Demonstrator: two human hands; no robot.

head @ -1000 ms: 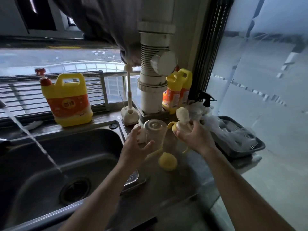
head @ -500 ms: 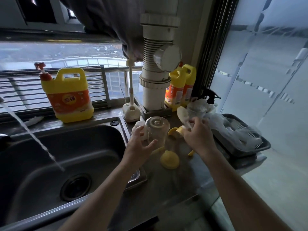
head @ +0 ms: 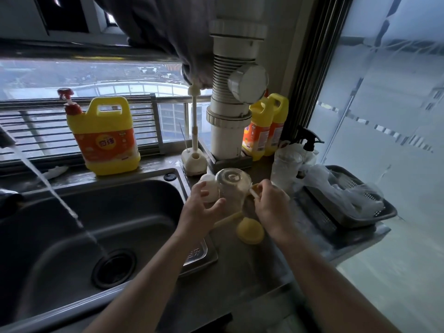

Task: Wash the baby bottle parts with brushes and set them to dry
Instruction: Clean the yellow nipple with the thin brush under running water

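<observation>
Bottle [head: 232, 186] stands upturned to dry; right hand [head: 271, 204] pinches a pale part [head: 253, 192] beside it, left hand [head: 200, 209] slack. Looks nearly done.

A home kitchen, high up in a block of flats. A stainless steel sink [head: 144, 212] fills 8 o'clock, with a water stream [head: 55, 191] falling toward its drain. A big yellow dish detergent jug [head: 105, 138] stands on the ledge at 10 o'clock, and two smaller jugs [head: 262, 131] stand beside the white drain pipe [head: 230, 111] at 12. A bottle brush [head: 194, 131] stands upright in its holder. A dark draining basket [head: 360, 219] sits on the steel bench [head: 252, 265] at 3 o'clock. Rooftops show through the window [head: 120, 75].
</observation>
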